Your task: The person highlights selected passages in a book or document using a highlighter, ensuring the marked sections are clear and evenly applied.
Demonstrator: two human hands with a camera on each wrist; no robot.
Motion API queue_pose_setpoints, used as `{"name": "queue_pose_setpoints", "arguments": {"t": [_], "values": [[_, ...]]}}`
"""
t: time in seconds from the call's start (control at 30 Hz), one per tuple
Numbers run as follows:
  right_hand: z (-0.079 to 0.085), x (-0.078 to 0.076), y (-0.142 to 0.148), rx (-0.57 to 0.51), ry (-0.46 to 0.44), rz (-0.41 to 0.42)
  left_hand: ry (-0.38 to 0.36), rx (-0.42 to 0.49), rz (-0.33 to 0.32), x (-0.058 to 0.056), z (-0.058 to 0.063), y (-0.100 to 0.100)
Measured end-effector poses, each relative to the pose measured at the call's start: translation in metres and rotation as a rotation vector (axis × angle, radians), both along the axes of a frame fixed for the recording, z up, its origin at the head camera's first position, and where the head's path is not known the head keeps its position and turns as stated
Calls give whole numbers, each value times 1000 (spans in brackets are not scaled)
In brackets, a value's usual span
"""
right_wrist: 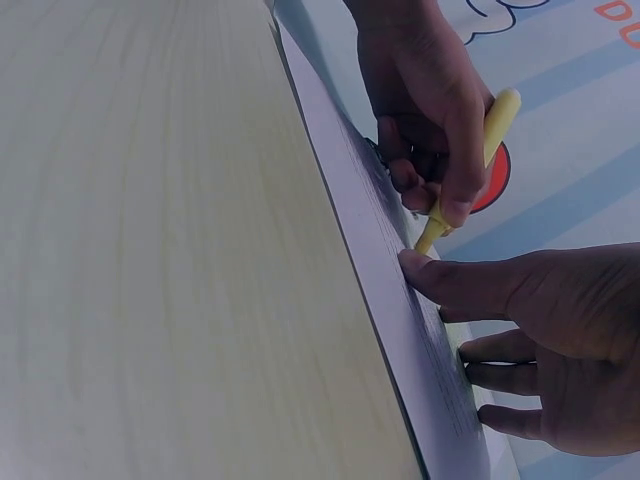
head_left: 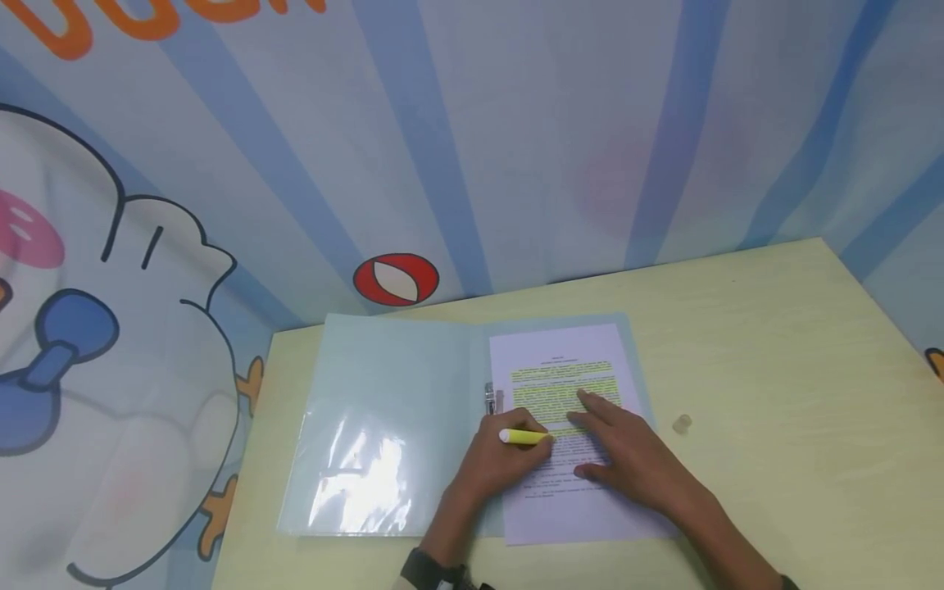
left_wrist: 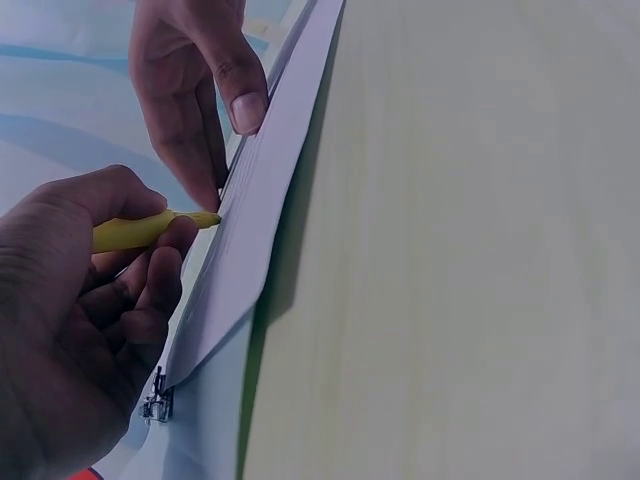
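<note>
My left hand (head_left: 496,460) pinches a yellow highlighter (head_left: 522,437) between thumb and fingers. Its tip meets the printed sheet (head_left: 568,526), just below several lines marked bright yellow in the upper half of the page. My right hand (head_left: 636,459) lies spread on the right side of the text, its fingertips touching the paper. In the right wrist view, the thumb (right_wrist: 440,275) of that hand is close to the tip of the highlighter (right_wrist: 500,120). The sheet lies on the right side of an opened clear folder (head_left: 391,459).
A metal clip (head_left: 490,398) sits at the folder's spine, left of the sheet. On the pale wooden table (head_left: 796,393), a small beige piece (head_left: 682,424) lies right of the folder. Behind rises a blue-striped cloth (head_left: 531,147) with cartoon prints.
</note>
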State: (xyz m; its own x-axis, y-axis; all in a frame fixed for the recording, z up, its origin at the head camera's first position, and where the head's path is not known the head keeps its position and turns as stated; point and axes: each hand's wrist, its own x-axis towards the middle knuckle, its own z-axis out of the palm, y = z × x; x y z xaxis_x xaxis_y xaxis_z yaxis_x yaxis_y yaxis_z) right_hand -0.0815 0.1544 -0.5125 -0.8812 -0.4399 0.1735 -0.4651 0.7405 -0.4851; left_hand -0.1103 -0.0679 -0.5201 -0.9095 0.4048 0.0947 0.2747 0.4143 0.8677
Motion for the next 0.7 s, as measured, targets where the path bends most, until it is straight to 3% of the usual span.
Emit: {"name": "queue_pose_setpoints", "arguments": {"t": [0.7], "values": [[0,0,0,0,-11,0,16,-31,-19,-2,-2,11]]}}
